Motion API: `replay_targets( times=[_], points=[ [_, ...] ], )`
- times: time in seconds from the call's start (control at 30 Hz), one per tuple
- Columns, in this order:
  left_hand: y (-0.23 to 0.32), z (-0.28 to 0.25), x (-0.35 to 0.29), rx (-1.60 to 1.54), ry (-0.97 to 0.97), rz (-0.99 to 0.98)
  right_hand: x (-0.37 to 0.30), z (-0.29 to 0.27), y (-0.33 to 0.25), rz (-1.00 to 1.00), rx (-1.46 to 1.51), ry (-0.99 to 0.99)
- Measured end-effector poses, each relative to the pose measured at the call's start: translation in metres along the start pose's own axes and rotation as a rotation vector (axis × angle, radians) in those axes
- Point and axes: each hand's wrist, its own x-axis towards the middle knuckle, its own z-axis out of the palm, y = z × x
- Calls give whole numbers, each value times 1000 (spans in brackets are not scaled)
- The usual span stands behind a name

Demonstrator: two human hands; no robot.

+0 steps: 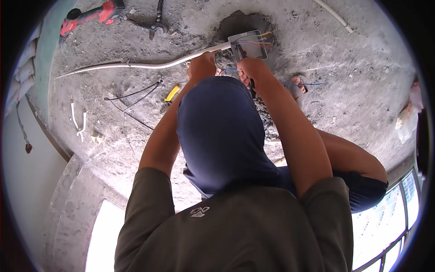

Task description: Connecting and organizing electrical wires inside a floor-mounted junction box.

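My left hand (pixel 202 66) is closed beside the white conduit (pixel 174 62), at the edge of some thin coloured wires (pixel 229 70). What lies in its fingers is hidden. My right hand (pixel 252 69) grips a dark-handled tool (pixel 252 87), its tip reaching into a grey junction box (pixel 264 53). The tool's kind is mostly covered by the hand. Yellowish, red and blue wires (pixel 253 42) cross the box's opening and stick out past its right side. The conduit's right end meets the box's left wall.
On the rough concrete, a red and black power tool (pixel 90 17) and dark-handled cutters (pixel 156 26) lie far left. Nearer are a black cable (pixel 131 106), a yellow piece (pixel 172 93) and white pipe offcuts (pixel 78 119). My sandalled foot (pixel 298 87) is right of the hands.
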Motion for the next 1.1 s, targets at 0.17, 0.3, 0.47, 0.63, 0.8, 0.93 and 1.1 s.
replay_targets(
  times=[0.17, 0.3, 0.47, 0.63, 0.8, 0.93, 1.1],
  points=[
    [-7, -4, 3, -28, -27, 11, -6, -3, -4, -9, 101, -91],
    [-5, 0, 2, -11, -78, 0, -1, 1, -2, 16, 146, -27],
    [-7, 1, -2, -76, 36, 37, -20, -3, -5, -25, 127, -80],
    [-9, 3, 2, -36, -29, 42, -8, -3, 1, -22, 163, -55],
    [-1, 2, 9, -16, -139, 27, 11, -10, 15, -217, -39, -39],
    [-20, -5, 11, -55, -215, 53, -3, 4, 1, -13, 95, 6],
    [-7, -4, 14, -62, -175, 76, 0, -10, 6, -1, 191, -152]
  ],
)
